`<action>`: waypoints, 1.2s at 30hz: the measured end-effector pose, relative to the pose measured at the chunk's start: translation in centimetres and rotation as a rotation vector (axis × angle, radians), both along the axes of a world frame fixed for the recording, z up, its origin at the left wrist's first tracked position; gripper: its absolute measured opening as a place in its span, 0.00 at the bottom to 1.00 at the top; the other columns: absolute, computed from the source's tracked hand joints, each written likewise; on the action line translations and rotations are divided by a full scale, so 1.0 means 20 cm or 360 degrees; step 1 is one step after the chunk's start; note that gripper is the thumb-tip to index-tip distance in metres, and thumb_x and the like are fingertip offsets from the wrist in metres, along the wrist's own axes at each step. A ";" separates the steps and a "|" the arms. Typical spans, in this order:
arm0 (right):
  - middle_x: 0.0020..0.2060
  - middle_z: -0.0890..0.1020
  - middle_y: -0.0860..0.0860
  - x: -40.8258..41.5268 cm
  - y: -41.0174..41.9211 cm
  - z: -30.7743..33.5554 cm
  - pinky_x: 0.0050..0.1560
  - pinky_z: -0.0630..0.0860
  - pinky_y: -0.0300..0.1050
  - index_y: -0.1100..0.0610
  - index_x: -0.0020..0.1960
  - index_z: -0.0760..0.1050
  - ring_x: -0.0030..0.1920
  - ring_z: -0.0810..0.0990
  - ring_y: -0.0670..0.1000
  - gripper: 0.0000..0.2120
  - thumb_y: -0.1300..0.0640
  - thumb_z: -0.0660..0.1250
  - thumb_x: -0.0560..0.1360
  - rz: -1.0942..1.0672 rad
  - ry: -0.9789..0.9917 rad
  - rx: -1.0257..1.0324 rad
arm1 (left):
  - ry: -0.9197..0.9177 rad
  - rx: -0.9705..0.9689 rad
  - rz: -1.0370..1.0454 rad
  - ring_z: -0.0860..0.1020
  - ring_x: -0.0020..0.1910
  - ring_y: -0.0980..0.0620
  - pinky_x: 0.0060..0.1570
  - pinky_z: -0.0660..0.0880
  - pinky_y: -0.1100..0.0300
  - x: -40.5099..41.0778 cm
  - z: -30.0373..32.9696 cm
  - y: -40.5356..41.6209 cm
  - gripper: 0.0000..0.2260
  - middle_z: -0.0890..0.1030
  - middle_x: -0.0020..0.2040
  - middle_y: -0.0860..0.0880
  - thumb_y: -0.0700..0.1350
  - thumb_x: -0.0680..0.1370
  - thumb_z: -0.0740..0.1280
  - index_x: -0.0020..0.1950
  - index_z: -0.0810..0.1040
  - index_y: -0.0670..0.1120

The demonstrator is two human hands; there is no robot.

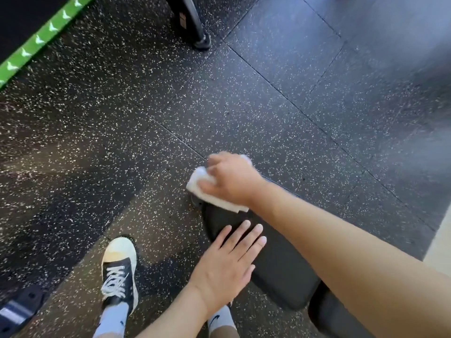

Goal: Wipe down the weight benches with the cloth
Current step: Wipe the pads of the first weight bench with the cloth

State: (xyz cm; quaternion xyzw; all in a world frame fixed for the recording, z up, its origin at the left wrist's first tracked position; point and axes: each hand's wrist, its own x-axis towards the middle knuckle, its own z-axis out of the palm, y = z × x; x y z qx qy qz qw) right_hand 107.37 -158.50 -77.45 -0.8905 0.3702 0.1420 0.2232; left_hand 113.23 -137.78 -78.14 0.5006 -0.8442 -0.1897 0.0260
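A black padded weight bench [283,274] runs from the lower right toward the middle of the view. My right hand [231,179] presses a folded white cloth [214,198] onto the far end of the pad, fingers closed over it. My left hand [229,257] lies flat on the near part of the pad, fingers spread, holding nothing. My right forearm crosses over the bench and hides much of its right side.
The floor is black rubber tile with white specks [244,106]. My left foot in a black and white sneaker [119,272] stands left of the bench. A black machine leg [195,25] stands at the top. A green strip [44,32] crosses the upper left corner.
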 end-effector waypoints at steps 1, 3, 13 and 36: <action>0.39 0.75 0.46 -0.07 -0.05 0.00 0.41 0.71 0.48 0.54 0.36 0.76 0.43 0.76 0.51 0.23 0.39 0.61 0.80 -0.0364 -0.0014 0.0084 | -0.0004 0.0022 -0.0005 0.64 0.82 0.46 0.77 0.59 0.45 0.00 0.00 0.00 0.30 0.62 0.84 0.49 0.57 0.81 0.65 0.82 0.68 0.51; 0.34 0.71 0.48 -0.22 -0.09 -0.04 0.36 0.65 0.49 0.56 0.31 0.66 0.36 0.73 0.52 0.25 0.41 0.63 0.80 -0.0988 -0.0069 0.0210 | 0.0027 0.0040 -0.0004 0.63 0.82 0.46 0.77 0.59 0.45 0.00 0.00 0.00 0.29 0.61 0.85 0.49 0.57 0.81 0.64 0.82 0.67 0.51; 0.45 0.74 0.55 -0.90 0.42 -0.03 0.45 0.68 0.50 0.63 0.42 0.73 0.43 0.71 0.56 0.16 0.53 0.68 0.83 -0.1124 -0.0489 -0.0654 | 0.0082 0.0029 0.0002 0.64 0.82 0.45 0.78 0.61 0.43 -0.03 0.00 -0.01 0.26 0.64 0.84 0.49 0.52 0.82 0.63 0.81 0.69 0.50; 0.56 0.77 0.57 -1.19 0.69 -0.08 0.54 0.71 0.55 0.59 0.59 0.81 0.53 0.76 0.60 0.15 0.50 0.65 0.81 -0.2199 -0.0595 -0.0733 | -0.0139 -0.0058 -0.0198 0.81 0.51 0.43 0.54 0.72 0.45 -0.58 -0.04 -0.76 0.19 0.84 0.57 0.49 0.53 0.79 0.60 0.65 0.80 0.46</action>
